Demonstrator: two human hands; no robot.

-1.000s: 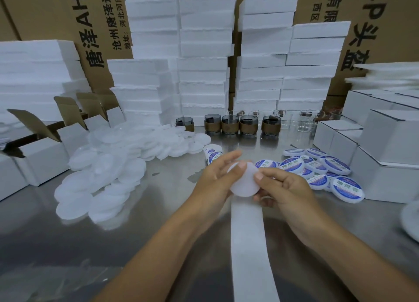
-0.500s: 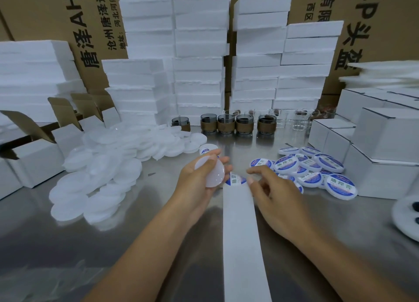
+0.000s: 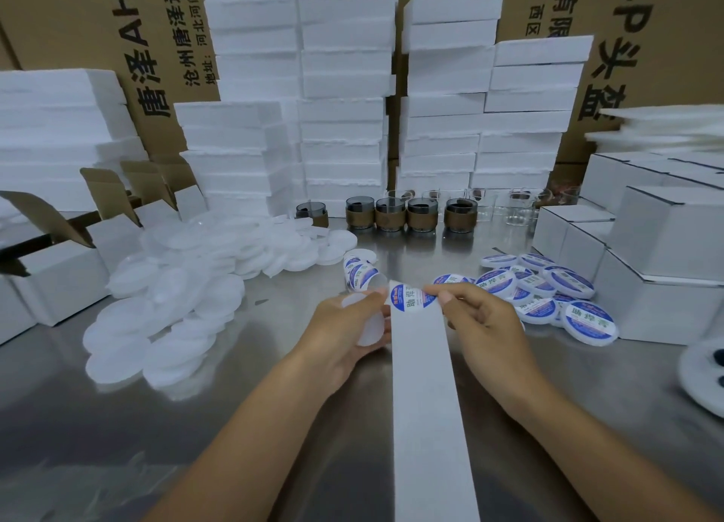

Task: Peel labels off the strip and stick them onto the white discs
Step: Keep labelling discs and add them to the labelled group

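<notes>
Pinching the right edge of a round blue-and-white label (image 3: 411, 296) at the top of the white strip (image 3: 427, 404), the right grip (image 3: 478, 320) has thumb and forefinger closed on it. The left grip (image 3: 342, 335), just left of the strip, is curled round a plain white disc (image 3: 366, 327). Labelled discs (image 3: 548, 292) lie on the bench (image 3: 117, 423) right of the right grip; unlabelled discs (image 3: 176, 298) heap left of the left grip.

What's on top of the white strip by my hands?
One round blue label at its far end, its right edge pinched by the right hand. Its fingers hide whether it has lifted.
</notes>
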